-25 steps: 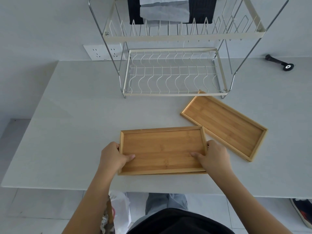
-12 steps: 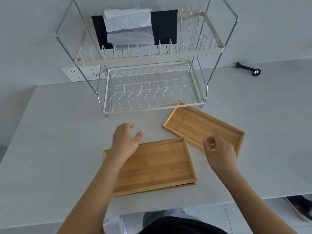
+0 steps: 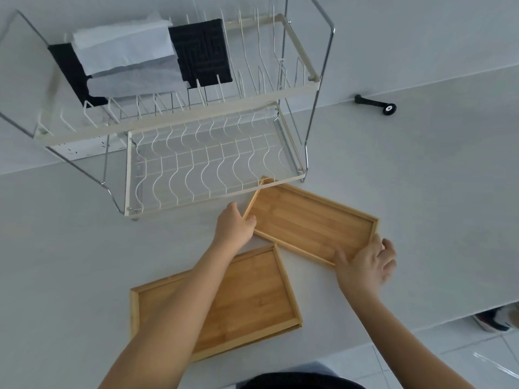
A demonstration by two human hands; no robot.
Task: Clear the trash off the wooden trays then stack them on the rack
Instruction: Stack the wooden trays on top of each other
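Two empty wooden trays lie on the white table. The far tray [image 3: 311, 223] sits angled just in front of the wire rack's lower shelf [image 3: 213, 167]. My left hand [image 3: 234, 224] holds its left short edge, thumb over the rim. My right hand [image 3: 368, 262] grips its right near corner, fingers spread around the rim. The near tray [image 3: 252, 301] rests flat by the table's front edge, partly hidden under my left forearm. No trash shows on either tray.
The two-tier rack's upper shelf [image 3: 179, 119] carries a black mat [image 3: 205, 54] and folded white cloths [image 3: 126, 54]. A black handle-like tool [image 3: 375, 103] lies at the back right. A wall socket [image 3: 87, 148] sits behind the rack. A shoe [image 3: 494, 321] is on the floor.
Both hands left the near tray, moved forward and right, and took hold of the far tray's two ends. The camera view tilted and shifted left.
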